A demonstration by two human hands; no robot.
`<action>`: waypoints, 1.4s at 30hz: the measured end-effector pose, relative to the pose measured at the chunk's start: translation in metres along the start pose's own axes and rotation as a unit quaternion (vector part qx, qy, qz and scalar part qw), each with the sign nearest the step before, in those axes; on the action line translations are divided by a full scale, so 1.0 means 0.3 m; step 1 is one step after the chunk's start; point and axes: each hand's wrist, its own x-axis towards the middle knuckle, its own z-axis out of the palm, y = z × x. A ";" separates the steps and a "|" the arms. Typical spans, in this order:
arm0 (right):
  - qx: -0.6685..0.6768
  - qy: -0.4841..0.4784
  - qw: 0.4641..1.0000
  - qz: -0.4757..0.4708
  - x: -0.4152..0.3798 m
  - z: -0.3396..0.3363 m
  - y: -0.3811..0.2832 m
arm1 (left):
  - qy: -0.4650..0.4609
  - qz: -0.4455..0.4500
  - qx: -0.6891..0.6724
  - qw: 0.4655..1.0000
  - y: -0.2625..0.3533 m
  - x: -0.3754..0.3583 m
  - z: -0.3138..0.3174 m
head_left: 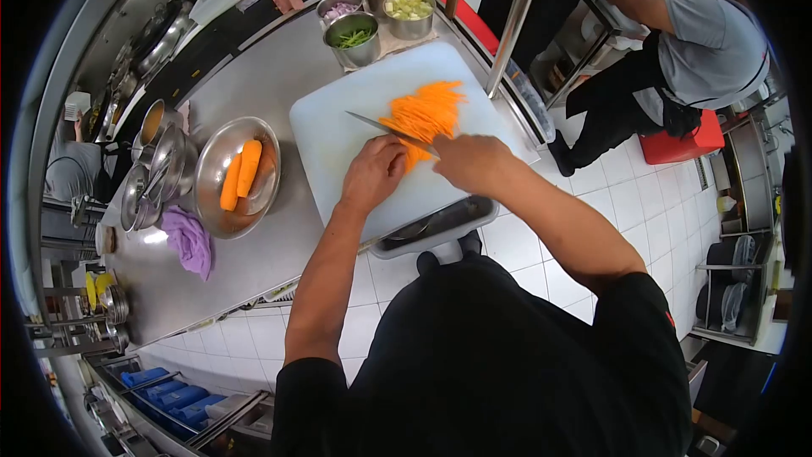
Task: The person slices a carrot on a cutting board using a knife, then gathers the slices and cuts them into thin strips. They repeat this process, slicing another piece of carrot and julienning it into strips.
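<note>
A kitchen knife (376, 123) lies slantwise over a heap of carrot shreds (427, 110) on the white cutting board (330, 123). My right hand (475, 162) is closed around its handle, at the right end of the blade. On the near side of the blade, my left hand (372, 171) rests on the board with fingers curled, close against the edge of the shreds. What is under those fingertips is hidden. To the left, a steel bowl (216, 156) holds two peeled carrots (241, 173).
Steel pots with cut green vegetable (353, 38), diced pale green vegetable (408, 7) and chopped purple onion (340, 10) stand behind the board. A purple cloth (188, 241) lies by stacked bowls (169, 161). A grey bin (440, 228) sits below the board. A co-worker (706, 42) bends at right.
</note>
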 end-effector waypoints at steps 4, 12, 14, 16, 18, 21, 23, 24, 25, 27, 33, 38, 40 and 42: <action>0.030 0.004 1.000 0.007 -0.009 0.108 0.030 | -0.006 0.006 -0.006 1.000 -0.013 0.004 -0.009; 0.016 -0.008 1.000 -0.015 -0.037 -0.001 0.023 | 0.009 0.046 0.023 0.999 -0.011 0.003 -0.004; 0.031 -0.017 0.999 0.017 -0.030 0.063 0.027 | 0.007 0.031 0.008 0.999 -0.016 0.006 0.002; 0.036 -0.014 0.999 0.024 0.006 0.116 0.035 | 0.000 0.018 0.011 1.000 -0.014 0.010 0.000; 0.035 0.003 0.999 0.007 0.057 0.133 0.036 | -0.002 0.011 0.013 1.000 -0.005 0.006 -0.006; 0.024 -0.021 1.000 -0.001 0.036 0.009 0.007 | 0.005 0.017 0.008 1.000 0.007 0.019 -0.007; 0.022 -0.036 0.999 0.011 -0.018 -0.007 0.010 | 0.016 0.011 0.005 1.000 -0.002 0.003 -0.004; 0.022 -0.043 0.999 0.016 -0.034 -0.004 0.011 | 0.013 0.010 0.007 1.000 -0.006 0.002 -0.008; 0.031 -0.032 0.999 0.013 -0.019 0.037 0.016 | 0.010 0.010 0.007 1.000 -0.007 0.002 -0.010; 0.050 -0.008 0.999 0.015 0.013 0.117 0.026 | 0.008 0.008 0.009 1.000 -0.007 0.000 -0.004; 0.029 -0.024 0.999 0.002 0.029 0.005 0.001 | 0.014 0.015 0.014 1.000 -0.004 0.013 -0.007; 0.056 -0.009 0.998 0.008 -0.002 0.115 0.034 | 0.002 -0.003 0.006 1.000 0.000 0.003 -0.004; 0.053 0.005 0.999 0.008 0.022 0.108 0.018 | 0.005 0.004 0.014 1.000 -0.003 0.004 0.000; 0.032 0.001 0.999 0.012 0.045 0.079 0.003 | 0.010 0.023 0.032 0.999 -0.003 -0.008 0.001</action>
